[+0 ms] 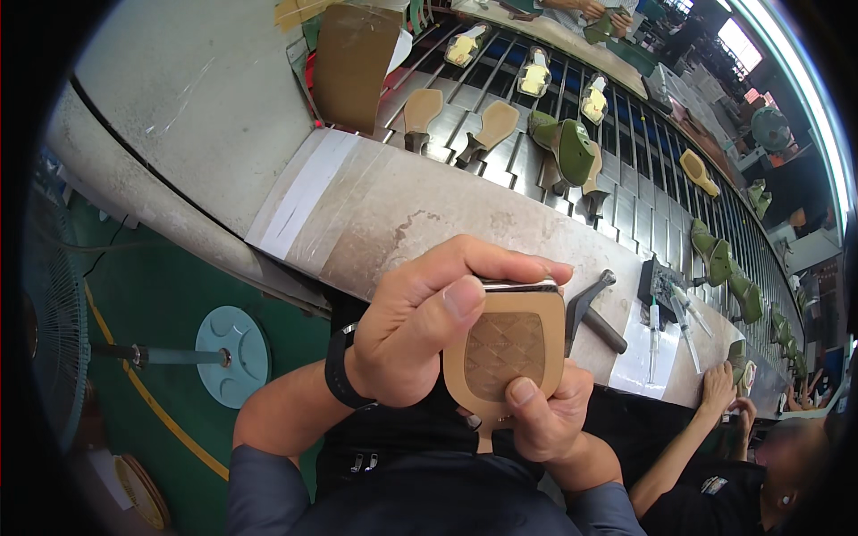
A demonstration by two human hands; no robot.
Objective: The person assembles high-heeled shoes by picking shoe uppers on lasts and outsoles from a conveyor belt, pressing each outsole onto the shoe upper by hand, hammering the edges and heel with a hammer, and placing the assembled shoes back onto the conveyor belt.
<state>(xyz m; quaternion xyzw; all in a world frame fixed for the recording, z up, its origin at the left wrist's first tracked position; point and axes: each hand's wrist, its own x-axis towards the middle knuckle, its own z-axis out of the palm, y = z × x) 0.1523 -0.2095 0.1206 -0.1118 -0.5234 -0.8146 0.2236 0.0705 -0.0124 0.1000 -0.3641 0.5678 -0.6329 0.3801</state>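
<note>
In front of my body I hold a shoe (463, 364) with its tan sole facing up; a brown patterned patch covers the middle of the forepart. My left hand (407, 326) wraps the squared toe end, thumb bent on the sole's edge and fingers stretched across the toe. Lower down, my right hand (556, 420) grips the side edge, its thumb pressed on the patterned patch. The narrow waist of the sole points toward me. The upper, underneath, is mostly hidden. A black band circles my left wrist.
On the worn bench (402, 210) lie a dark-handled hammer-like tool (601, 326), a black holder (657, 281) and several syringes (654, 335). Beyond runs a roller conveyor with tan heeled soles (496, 123) and green shoes (572, 152). A co-worker (715, 473) sits at right; a fan (58, 330) stands left.
</note>
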